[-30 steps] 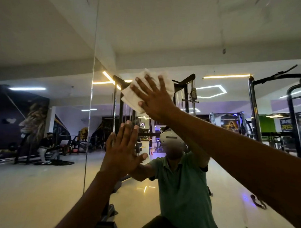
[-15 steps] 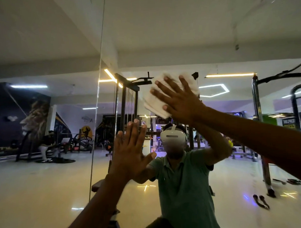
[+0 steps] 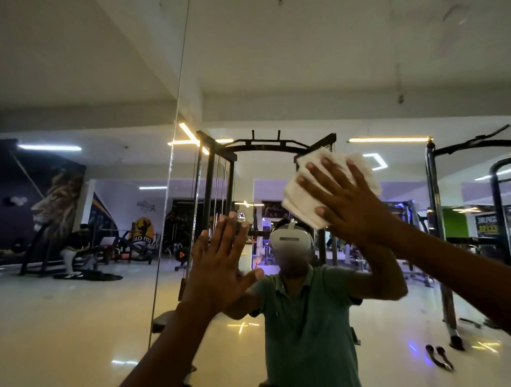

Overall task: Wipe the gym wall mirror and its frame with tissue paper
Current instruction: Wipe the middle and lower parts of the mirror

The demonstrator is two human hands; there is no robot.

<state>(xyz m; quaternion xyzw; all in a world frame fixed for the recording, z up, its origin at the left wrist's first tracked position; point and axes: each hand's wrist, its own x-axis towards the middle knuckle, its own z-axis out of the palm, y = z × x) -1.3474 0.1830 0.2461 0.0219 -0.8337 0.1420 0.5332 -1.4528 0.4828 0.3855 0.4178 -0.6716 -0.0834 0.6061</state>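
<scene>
Tissue (image 3: 312, 192) lies flat on the mirror (image 3: 281, 78) under the splayed right hand (image 3: 346, 202), at 1 o'clock from the left hand (image 3: 220, 267), which braces flat-fingered on the glass, its seam (image 3: 171, 173) at 10 o'clock of that hand.

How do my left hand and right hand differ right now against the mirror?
The right hand presses a wad of tissue paper to the mirror; the left hand lies bare on the glass. The right hand sits higher and leans leftward; the left hand points straight up. Both have straight, spread fingers.
</scene>
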